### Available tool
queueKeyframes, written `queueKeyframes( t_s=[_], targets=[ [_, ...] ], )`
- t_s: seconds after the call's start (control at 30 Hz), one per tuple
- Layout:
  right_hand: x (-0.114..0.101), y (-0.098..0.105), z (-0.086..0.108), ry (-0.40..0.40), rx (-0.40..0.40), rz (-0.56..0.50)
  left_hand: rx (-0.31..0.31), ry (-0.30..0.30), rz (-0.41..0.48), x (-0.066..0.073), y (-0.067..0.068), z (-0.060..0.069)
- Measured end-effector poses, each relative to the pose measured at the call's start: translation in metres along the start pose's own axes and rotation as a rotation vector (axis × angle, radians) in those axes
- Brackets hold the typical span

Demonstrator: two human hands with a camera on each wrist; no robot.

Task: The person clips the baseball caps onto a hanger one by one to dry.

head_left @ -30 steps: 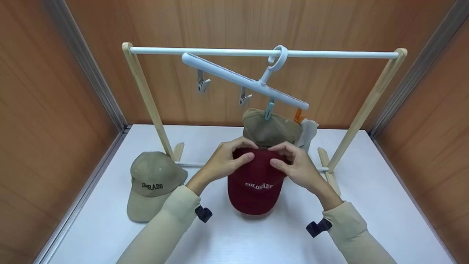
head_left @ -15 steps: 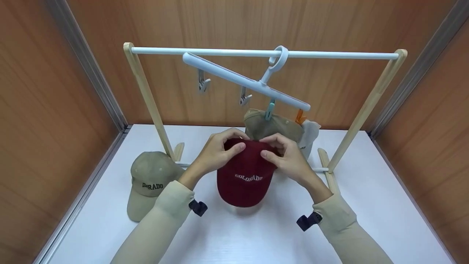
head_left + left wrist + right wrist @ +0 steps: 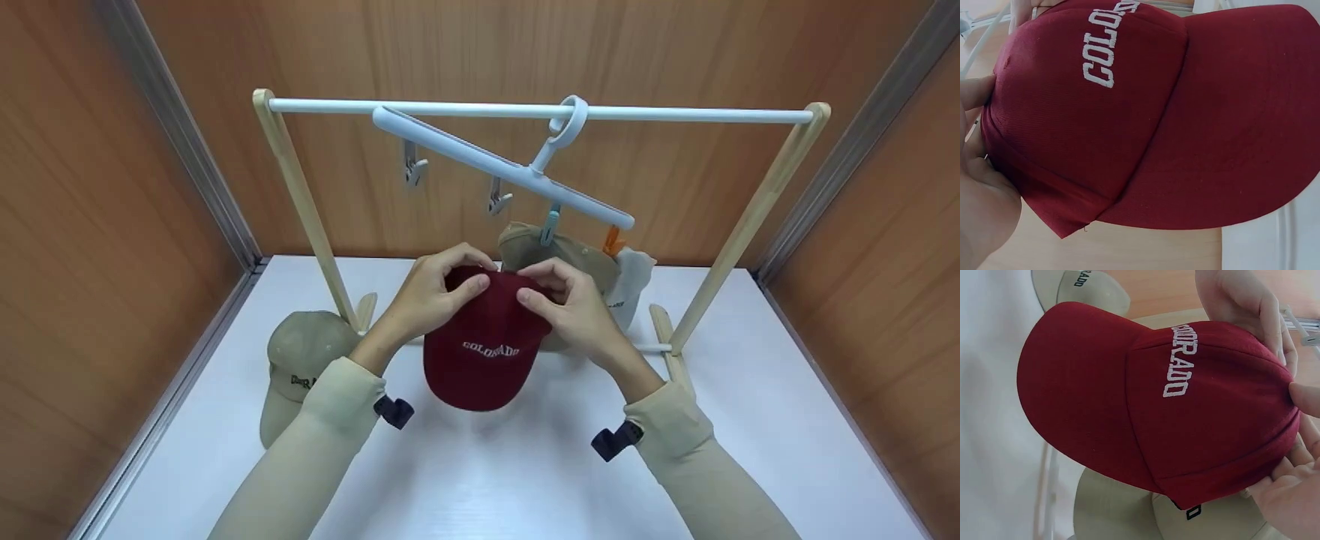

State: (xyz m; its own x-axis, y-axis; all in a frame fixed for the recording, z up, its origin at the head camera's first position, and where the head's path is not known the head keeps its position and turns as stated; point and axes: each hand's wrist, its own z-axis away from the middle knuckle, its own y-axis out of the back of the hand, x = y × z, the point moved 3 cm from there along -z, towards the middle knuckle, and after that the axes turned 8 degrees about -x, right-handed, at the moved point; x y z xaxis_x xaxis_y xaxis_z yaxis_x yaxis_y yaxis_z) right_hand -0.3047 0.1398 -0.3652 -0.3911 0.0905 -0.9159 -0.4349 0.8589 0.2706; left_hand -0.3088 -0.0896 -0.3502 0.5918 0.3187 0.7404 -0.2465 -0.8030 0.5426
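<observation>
Both hands pinch the crown of a dark red cap (image 3: pixel 484 337) with white lettering, held up with its brim toward the person. The left hand (image 3: pixel 435 292) grips the crown's left side, thumb in front and fingers behind; the right hand (image 3: pixel 574 307) does the same on the right. In the left wrist view the red cap (image 3: pixel 1100 112) fills most of the picture, with the left hand (image 3: pixel 982 208) at its back edge. From the right wrist the cap (image 3: pixel 1207 410) shows both the left hand (image 3: pixel 1247 304) and the right hand (image 3: pixel 1297 489) on it.
A white hanger (image 3: pixel 502 166) hangs tilted from the rack's bar (image 3: pixel 712 115). Its two left clips hold nothing; a teal clip (image 3: pixel 550 226) holds an olive cap (image 3: pixel 585 259), an orange clip (image 3: pixel 612 241) a pale cap (image 3: pixel 630 289). Another olive cap (image 3: pixel 304 345) lies at the left.
Both hands have carried the red cap left and up in the head view, toward the rack. The left sleeve now covers more of the olive cap on the table.
</observation>
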Motion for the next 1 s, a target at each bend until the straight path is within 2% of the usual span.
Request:
queueKeyframes(
  t_s=[0.27,0.63,1.0],
  targets=[
    [-0.008,-0.002,-0.012,-0.003,0.035,0.015,0.017,-0.004,-0.046,0.004,0.010,-0.005],
    [-0.019,-0.002,-0.023,-0.052,0.089,0.028,0.011,-0.018,-0.076,0.009,0.018,-0.014],
    [-0.022,0.000,-0.032,-0.066,0.148,-0.030,0.017,-0.038,-0.101,0.015,0.024,-0.025]
  ],
)
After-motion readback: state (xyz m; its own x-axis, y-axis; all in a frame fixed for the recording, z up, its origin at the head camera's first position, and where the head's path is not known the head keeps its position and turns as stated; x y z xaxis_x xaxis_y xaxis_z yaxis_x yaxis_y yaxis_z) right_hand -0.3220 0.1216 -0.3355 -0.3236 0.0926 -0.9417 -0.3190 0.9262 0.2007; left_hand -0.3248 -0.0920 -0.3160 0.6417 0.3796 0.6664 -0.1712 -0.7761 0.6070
